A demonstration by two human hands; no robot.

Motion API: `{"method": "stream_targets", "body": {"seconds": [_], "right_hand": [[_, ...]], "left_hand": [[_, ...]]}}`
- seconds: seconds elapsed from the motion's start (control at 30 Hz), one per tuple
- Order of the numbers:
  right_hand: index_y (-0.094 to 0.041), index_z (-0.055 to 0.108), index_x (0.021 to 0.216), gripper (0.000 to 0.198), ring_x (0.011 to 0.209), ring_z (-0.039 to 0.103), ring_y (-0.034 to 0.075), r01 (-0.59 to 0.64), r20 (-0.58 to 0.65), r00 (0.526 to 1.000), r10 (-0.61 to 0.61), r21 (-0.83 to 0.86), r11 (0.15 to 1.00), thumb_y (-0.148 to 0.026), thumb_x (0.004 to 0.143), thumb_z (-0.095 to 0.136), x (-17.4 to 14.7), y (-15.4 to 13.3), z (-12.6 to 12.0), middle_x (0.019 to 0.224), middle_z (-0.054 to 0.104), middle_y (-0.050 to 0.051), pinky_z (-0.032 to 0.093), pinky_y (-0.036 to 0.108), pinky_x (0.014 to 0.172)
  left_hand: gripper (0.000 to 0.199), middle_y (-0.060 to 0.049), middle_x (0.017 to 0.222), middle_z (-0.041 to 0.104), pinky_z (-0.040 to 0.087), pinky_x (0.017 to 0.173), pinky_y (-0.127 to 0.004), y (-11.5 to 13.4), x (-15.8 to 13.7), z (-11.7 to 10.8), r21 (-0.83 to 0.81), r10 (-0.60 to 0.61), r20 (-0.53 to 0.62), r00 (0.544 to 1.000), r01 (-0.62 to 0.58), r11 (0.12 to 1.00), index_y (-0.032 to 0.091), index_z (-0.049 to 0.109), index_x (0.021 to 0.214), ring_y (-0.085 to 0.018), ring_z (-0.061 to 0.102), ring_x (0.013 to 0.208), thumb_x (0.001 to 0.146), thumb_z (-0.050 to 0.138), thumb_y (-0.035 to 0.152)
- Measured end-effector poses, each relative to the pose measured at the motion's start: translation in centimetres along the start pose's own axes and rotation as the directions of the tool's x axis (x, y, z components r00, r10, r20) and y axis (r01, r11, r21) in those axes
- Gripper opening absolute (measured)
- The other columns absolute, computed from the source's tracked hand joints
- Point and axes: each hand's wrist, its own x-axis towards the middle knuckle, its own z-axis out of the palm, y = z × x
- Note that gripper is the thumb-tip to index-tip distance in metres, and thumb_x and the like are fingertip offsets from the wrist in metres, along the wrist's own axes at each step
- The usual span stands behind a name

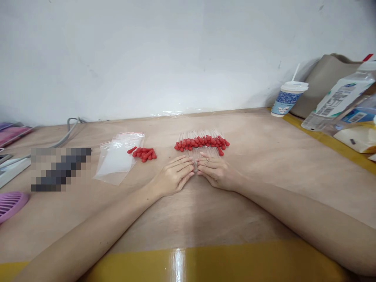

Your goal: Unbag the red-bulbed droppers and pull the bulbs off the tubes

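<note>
My left hand [178, 174] and my right hand [216, 171] face each other low over the table, fingers closed together. Between and under the fingertips lies a cluster of clear thin glass tubes [196, 166], which both hands hold from the sides; the fingers partly hide it. Just beyond is a row of glass droppers with red rubber bulbs [202, 141], their clear stems pointing to the wall. One red bulb [220, 152] sits a little nearer than the rest, close to my right fingers. Left of my left hand lies a small pile of loose red rubber bulbs [146, 153].
Clear zip bags [117, 158] lie left of the bulb pile. Farther left are a pixelated dark object [63, 170], a grey cable [69, 135] and a purple slotted item [11, 205]. A lidded cup [289, 98] and a plastic bottle [337, 98] stand back right, before the wall.
</note>
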Motion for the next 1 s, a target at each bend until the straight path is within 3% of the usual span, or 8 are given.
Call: {"method": "stream_targets", "body": {"seconds": [0.67,1.0], "right_hand": [[-0.016,0.058,0.080,0.020,0.089,0.062,0.014,0.022,0.072,0.997,-0.019,-0.029,0.999,-0.016,0.088,0.040,-0.20,0.10,-0.35,0.084,0.066,0.006,0.042,0.040,0.102],[-0.011,0.061,0.084,0.014,0.093,0.062,0.017,0.095,0.004,0.996,-0.095,-0.084,0.992,-0.013,0.085,0.047,-0.44,0.12,-0.48,0.084,0.067,0.008,0.043,0.041,0.101]], "left_hand": [[0.017,-0.009,0.099,0.068,0.048,0.094,-0.037,-0.01,-0.43,-0.17,-0.116,-0.088,0.074,0.993,0.096,0.989,0.015,0.062,0.091,-0.019,0.061,0.100,0.086,0.046,0.019],[0.015,-0.009,0.098,0.068,0.048,0.093,-0.035,-0.07,-0.84,-0.11,-0.137,-0.119,0.081,0.990,0.129,0.982,0.014,0.061,0.091,-0.019,0.062,0.098,0.086,0.048,0.018]]}}
